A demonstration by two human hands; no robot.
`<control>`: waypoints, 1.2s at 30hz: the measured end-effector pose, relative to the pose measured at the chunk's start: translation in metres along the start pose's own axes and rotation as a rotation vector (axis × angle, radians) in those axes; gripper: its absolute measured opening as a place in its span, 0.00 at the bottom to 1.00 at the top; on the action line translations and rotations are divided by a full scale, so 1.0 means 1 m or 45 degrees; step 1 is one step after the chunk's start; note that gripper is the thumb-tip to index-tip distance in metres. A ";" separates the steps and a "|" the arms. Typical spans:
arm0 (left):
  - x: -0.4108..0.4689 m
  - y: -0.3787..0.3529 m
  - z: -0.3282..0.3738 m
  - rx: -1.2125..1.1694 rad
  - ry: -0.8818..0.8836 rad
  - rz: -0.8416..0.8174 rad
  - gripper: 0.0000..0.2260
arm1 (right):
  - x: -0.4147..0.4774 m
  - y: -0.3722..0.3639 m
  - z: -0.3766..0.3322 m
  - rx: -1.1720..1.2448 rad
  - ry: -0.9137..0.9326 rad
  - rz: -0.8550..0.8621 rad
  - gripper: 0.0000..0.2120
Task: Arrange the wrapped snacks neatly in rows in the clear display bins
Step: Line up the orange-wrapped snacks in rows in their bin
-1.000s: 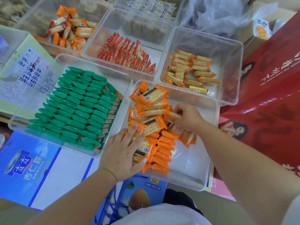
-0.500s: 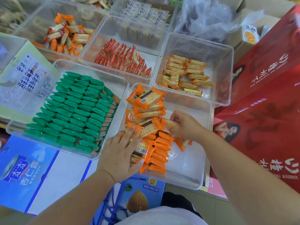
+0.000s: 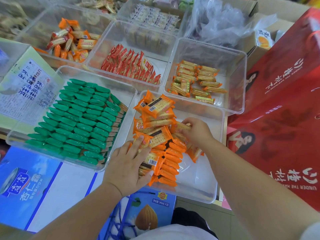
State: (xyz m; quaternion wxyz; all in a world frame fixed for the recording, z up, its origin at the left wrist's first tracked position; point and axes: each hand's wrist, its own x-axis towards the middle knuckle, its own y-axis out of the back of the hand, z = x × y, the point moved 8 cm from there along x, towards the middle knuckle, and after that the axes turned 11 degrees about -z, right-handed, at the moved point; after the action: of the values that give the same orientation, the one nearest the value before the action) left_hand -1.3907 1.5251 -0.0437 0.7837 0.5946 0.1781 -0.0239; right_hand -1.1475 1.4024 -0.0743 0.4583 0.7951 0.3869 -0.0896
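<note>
A clear bin (image 3: 219, 153) in front of me holds orange wrapped cracker packets (image 3: 155, 108). Some lie in a loose pile at the back, and others stand on edge in a row (image 3: 170, 163) at the front. My left hand (image 3: 128, 163) lies over the near-left part of the row, fingers on top and thumb against the packets' end, gripping a stack. My right hand (image 3: 196, 132) pinches one orange packet (image 3: 180, 126) by its end beside the pile. The right half of the bin's floor is bare.
A bin of green packets in tidy rows (image 3: 76, 118) sits to the left. Behind are bins of red packets (image 3: 131, 64), yellow-orange bars (image 3: 195, 82) and mixed orange snacks (image 3: 72, 42). Red gift boxes (image 3: 280, 104) stand on the right, blue cartons (image 3: 26, 184) near left.
My right hand has drawn one orange packet out of the pile and now holds it at the fingertips. My left hand stays on the row.
</note>
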 end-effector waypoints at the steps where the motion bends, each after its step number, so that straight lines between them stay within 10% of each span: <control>1: 0.000 0.000 0.000 -0.001 -0.001 0.001 0.31 | 0.000 0.004 -0.002 -0.047 -0.003 0.077 0.11; 5: 0.000 0.000 -0.001 -0.005 -0.013 0.019 0.30 | 0.001 0.007 -0.015 -0.267 0.041 0.176 0.10; 15: -0.001 0.001 -0.001 0.001 -0.008 0.021 0.31 | 0.015 -0.043 -0.018 -0.688 0.177 -0.351 0.23; 24: -0.001 0.001 0.000 -0.005 -0.004 0.002 0.30 | 0.011 -0.046 -0.009 -0.507 0.113 -0.694 0.22; 30: -0.001 0.001 0.000 0.003 0.003 0.005 0.31 | 0.002 -0.057 -0.020 -0.531 0.170 -0.499 0.21; 36: -0.001 0.000 -0.001 -0.037 0.000 0.027 0.30 | -0.020 -0.049 -0.010 0.078 0.105 -0.108 0.29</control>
State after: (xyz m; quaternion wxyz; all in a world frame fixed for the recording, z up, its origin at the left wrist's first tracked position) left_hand -1.3920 1.5261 -0.0434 0.7926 0.5848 0.1722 -0.0131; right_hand -1.1978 1.4134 -0.0908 0.4132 0.7946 0.4360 -0.0880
